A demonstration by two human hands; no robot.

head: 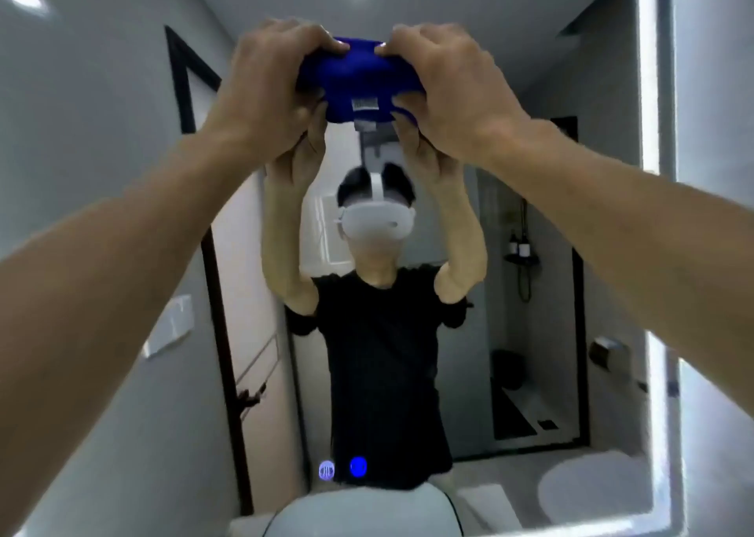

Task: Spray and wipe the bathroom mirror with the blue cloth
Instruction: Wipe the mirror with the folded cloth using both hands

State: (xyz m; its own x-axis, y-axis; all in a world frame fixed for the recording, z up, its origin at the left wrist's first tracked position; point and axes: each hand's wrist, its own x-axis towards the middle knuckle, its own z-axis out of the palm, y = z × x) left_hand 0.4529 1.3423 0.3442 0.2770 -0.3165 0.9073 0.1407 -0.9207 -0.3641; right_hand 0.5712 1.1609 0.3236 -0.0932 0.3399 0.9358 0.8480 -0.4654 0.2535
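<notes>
The bathroom mirror [530,87] fills most of the view, with a lit strip along its right and bottom edges. Both my hands are raised high against its upper part. Between them is the bunched blue cloth [355,75], which has a small white label on its lower edge. My left hand [273,87] grips the cloth's left end, and my right hand [449,83] grips its right end, fingers curled over the top. The cloth is against the glass. No spray bottle is in view.
The mirror reflects a person in a black shirt with a white headset, a dark-framed door [228,332] and a shower area [526,291]. A white rounded fixture [359,512] sits at the bottom centre. Small blue touch icons [358,466] glow low on the glass.
</notes>
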